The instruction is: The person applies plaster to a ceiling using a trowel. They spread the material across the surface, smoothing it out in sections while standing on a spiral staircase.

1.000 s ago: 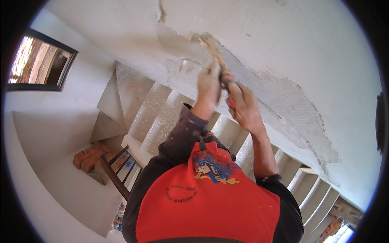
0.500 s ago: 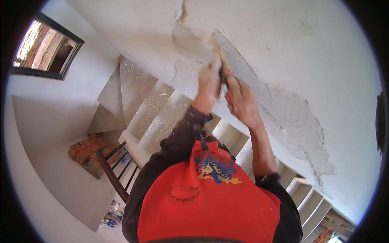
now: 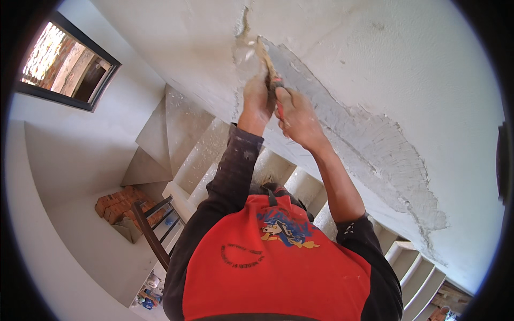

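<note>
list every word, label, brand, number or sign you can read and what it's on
Red shirt, lower print: curved dark lettering, partly legible, but I don't copy out printed words.
Red shirt, upper print: blue lettering around a cartoon figure, too smudged to read.
Small items at lower left: too small to tell any labels.
Red-handled tool in the right hand: no lettering I can make out.

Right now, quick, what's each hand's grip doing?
Left hand: up against a red-handled tool; whether it's open or closed can't be told.
Right hand: closed, holding that tool's handle.
</note>
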{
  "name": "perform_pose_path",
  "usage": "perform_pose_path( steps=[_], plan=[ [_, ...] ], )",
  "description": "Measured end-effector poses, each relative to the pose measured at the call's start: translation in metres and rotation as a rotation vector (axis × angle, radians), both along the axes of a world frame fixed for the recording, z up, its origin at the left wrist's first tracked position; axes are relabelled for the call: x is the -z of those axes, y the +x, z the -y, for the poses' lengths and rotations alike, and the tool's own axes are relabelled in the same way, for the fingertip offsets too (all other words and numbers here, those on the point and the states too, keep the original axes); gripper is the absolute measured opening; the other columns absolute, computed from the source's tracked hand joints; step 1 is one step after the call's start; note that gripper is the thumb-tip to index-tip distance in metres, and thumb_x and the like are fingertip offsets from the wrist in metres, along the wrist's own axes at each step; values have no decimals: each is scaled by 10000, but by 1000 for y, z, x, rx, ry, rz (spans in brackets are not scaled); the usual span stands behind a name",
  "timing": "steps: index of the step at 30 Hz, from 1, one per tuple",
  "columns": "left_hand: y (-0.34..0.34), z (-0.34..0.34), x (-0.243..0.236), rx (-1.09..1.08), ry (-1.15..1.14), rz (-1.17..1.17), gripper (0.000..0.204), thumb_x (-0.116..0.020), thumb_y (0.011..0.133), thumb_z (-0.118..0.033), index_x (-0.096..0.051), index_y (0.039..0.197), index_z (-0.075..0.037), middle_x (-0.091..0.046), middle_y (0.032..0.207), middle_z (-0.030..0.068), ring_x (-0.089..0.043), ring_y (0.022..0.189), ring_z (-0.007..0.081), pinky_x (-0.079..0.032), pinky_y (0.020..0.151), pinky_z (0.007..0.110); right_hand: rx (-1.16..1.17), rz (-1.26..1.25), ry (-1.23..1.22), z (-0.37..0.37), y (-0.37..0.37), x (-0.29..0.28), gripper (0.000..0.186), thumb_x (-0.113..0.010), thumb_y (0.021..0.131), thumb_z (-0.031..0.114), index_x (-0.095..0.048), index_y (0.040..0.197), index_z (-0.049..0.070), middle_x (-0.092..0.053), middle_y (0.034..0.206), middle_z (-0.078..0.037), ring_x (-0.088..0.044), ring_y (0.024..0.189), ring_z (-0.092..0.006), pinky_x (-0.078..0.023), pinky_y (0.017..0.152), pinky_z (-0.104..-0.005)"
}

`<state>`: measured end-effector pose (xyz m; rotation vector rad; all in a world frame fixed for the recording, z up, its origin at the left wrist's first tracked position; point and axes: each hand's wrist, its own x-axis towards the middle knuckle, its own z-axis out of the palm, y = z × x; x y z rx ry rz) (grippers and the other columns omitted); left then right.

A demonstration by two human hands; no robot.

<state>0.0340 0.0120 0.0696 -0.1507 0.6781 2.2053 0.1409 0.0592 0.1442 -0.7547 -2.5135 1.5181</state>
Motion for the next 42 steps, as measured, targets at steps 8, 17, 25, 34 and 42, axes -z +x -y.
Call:
perform_pose_path(
  steps=[8, 17, 25, 34, 42],
  plan=[
    [-8, -11, 22, -26, 73, 10, 334, -539, 959, -364, -582, 929, -34, -593, 780, 73, -581, 691, 166, -471, 606, 292, -28, 170, 133, -6, -8, -8, 356, -395, 965, 267, -574, 990, -40, -581, 711, -224, -596, 718, -372, -454, 656, -454],
    [-31, -11, 28, -14, 44, 1, 350, -517, 957, -425, -567, 852, -94, -546, 728, 23, -545, 662, 149, -471, 625, 296, -166, -392, 658, -11, -25, 21, 184, -417, 935, 164, -458, 869, -3, -469, 660, -90, -480, 468, -216, -414, 453, -352],
    [3, -20, 18, 20, 64, -3, 352, -510, 966, -390, -591, 1012, -50, -588, 820, 61, -565, 692, 175, -485, 656, 297, -105, -228, 401, -11, -9, 24, 283, -378, 981, 264, -478, 859, 29, -425, 603, -39, -424, 440, -148, -370, 423, -323],
    [44, -5, 13, 139, -15, 43, 374, -523, 955, -415, -568, 921, -46, -581, 787, 68, -570, 687, 178, -486, 633, 303, 59, -14, -21, 0, 28, 26, 379, -399, 989, 355, -488, 819, 28, -427, 575, -16, -411, 429, -115, -360, 407, -296],
    [17, -7, 33, 109, 56, 44, 375, -458, 981, -416, -555, 874, -69, -554, 719, 31, -545, 655, 145, -475, 631, 291, 70, 41, 88, 9, 18, 20, 401, -384, 978, 312, -560, 912, -42, -558, 783, -224, -520, 722, -373, -410, 643, -453]
  ],
)
